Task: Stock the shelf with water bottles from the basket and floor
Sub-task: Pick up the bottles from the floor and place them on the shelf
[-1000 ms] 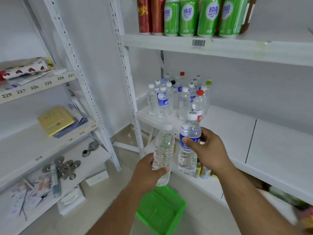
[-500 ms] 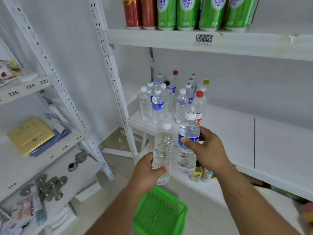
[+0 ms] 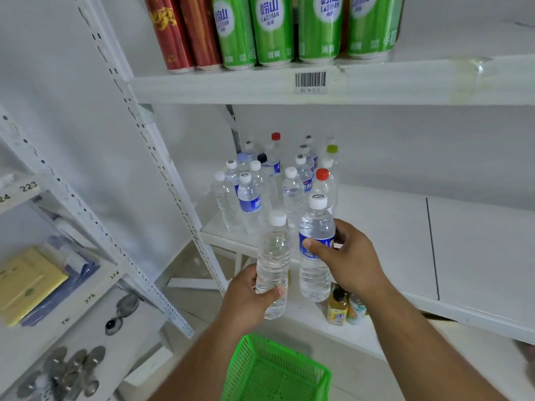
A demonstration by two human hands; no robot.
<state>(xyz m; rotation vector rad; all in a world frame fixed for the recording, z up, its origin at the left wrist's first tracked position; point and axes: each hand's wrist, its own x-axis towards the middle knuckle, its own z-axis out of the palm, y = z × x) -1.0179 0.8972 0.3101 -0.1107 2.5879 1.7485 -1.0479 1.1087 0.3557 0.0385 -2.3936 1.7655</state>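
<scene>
Gripping one upright bottle each, left hand [image 3: 246, 296] wraps the plain bottle [image 3: 273, 256] low, right hand [image 3: 351, 261] the blue-label bottle [image 3: 317, 241] mid-body. Shelf [image 3: 376, 227] lies ahead and above, free space to the right of stocked bottles [image 3: 272, 183]; right hand judged nearer.

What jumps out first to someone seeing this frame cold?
Front and centre, two hands each hold an upright water bottle: the left hand grips a plain bottle, the right hand a blue-labelled bottle. Behind them a cluster of bottles stands at the left end of the middle shelf, with green cans above and a green basket below.
</scene>
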